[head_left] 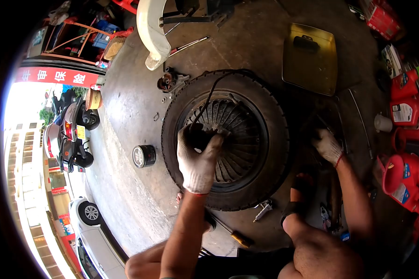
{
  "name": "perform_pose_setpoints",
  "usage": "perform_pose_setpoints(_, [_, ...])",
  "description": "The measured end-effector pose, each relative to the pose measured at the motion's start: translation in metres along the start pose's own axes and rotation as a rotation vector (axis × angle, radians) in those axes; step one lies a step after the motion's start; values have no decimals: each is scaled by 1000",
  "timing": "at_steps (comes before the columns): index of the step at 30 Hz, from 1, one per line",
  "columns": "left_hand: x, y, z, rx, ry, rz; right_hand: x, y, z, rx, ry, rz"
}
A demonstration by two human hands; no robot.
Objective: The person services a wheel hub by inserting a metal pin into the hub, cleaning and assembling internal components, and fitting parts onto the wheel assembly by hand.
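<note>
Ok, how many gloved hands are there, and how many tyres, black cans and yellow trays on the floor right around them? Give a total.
Gloved hands: 2 (left hand, right hand)
Tyre: 1
Black can: 1
Yellow tray: 1
Total: 5

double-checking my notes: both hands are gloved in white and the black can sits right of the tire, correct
The side is wrong: the head view shows the black can left of the tire. The left hand and right hand are indeed gloved in white.

White gloves (195, 162) (red-edged cuffs (198, 189)), black tyre (278, 139), yellow tray (319, 67), red jugs (410, 109)
</note>
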State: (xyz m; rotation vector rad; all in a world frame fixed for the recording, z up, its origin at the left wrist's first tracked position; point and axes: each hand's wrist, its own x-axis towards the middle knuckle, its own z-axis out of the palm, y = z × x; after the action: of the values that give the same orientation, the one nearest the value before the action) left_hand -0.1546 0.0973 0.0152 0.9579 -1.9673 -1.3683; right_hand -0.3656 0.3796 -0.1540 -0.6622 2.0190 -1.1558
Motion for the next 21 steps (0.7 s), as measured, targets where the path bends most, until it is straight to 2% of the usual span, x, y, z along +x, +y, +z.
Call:
perform_pose_setpoints(3, [3, 8, 26, 82, 279, -105, 2, 5, 3, -126, 23, 7])
perform_pose_setpoints(6, [6, 1, 26, 197, 307, -43, 8, 40, 9, -177, 150, -58])
perform_pose_setpoints(7, [6, 0, 24, 194, 282, -50, 10, 37, 11, -219, 229, -38])
perform_pose_setpoints(10, [7, -5, 27, 17, 321, -44, 8, 21, 4, -238, 275, -23])
perform_pose_setpoints(13, [7, 8, 38, 92, 398, -101, 10, 20, 10, -183, 310, -39])
perform_pose_setpoints(17, [10, -10, 29, 201, 347, -35, 16, 26, 19, -208, 345, -64])
perform_pose_setpoints(19, [13, -7, 23, 77, 243, -12, 21, 24, 25, -199, 325, -32])
perform_pose_setpoints(21, [13, -4, 15, 206, 150, 4, 18, 14, 28, -221, 325, -67])
